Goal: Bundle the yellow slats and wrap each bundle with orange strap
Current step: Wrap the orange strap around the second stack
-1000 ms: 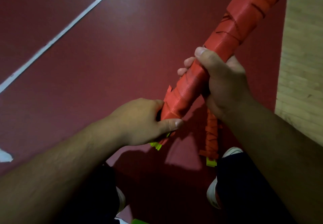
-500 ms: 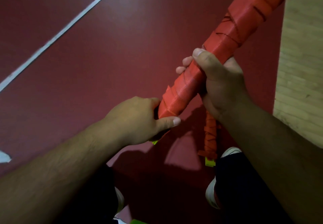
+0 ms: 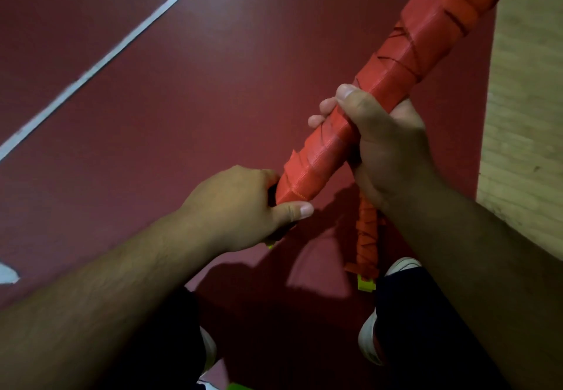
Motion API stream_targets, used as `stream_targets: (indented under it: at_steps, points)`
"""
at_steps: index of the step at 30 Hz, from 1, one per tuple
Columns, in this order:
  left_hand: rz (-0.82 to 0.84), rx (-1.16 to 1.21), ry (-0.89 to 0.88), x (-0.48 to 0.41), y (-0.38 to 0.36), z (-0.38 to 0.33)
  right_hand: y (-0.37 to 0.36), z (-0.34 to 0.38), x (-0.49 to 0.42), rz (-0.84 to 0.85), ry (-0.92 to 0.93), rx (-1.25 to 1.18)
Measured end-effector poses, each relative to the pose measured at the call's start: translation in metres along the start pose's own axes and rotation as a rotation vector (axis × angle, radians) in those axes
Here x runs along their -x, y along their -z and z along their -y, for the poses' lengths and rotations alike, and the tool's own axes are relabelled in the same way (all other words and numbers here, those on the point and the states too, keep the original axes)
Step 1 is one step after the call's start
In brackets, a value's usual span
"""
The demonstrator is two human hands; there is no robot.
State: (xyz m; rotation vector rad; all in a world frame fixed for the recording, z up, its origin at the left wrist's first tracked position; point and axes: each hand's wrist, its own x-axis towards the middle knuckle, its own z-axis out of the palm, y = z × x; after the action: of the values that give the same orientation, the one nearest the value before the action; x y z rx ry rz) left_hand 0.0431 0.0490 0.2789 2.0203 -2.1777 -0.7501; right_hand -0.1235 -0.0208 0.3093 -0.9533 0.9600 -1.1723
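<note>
Long round bundle fully wound in orange woven strap (image 3: 411, 51) is held in the air, running diagonally from lower centre up to the top right corner, above the dark red floor (image 3: 182, 100). Left hand (image 3: 231, 207) takes the lower end: grip curled round it, thumb (image 3: 300, 209) pressed across the last strap turn, a sliver of yellow slat tip (image 3: 270, 246) poking out under the palm. Right hand (image 3: 387, 146) holds the bundle higher up, near the left but not touching it: grip closed round the shaft, thumb lying over the top, two fingertips (image 3: 327, 105) showing on the far side. Strap turns overlap at an angle; one loose corner sticks out on the left edge near the lower end. Second, thinner orange-wrapped bundle (image 3: 367, 237) sits low under the right wrist, its bare yellow end (image 3: 365, 283) just beside a white shoe (image 3: 370, 341); cannot tell if it lies flat on the floor. White painted line (image 3: 106, 57) crosses the floor upper left, pale wood flooring (image 3: 530, 115) runs along the right edge. Small green object (image 3: 240, 386) at the bottom edge, cannot tell what it is
</note>
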Motion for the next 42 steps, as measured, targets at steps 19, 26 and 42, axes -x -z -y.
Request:
stream_targets:
  at_steps: [19, 26, 42]
  points:
    - [0.223, 0.534, -0.195, 0.001, 0.017, -0.009, 0.008, 0.015, -0.001, 0.123, -0.083, -0.218]
    - [0.184, 0.225, -0.027, 0.003, 0.017, -0.010, 0.006, 0.000, -0.006, -0.142, 0.009, -0.035]
    - [0.544, 0.877, -0.382, 0.015, 0.023, -0.027, 0.010, 0.022, 0.003, 0.454, -0.227, -0.367]
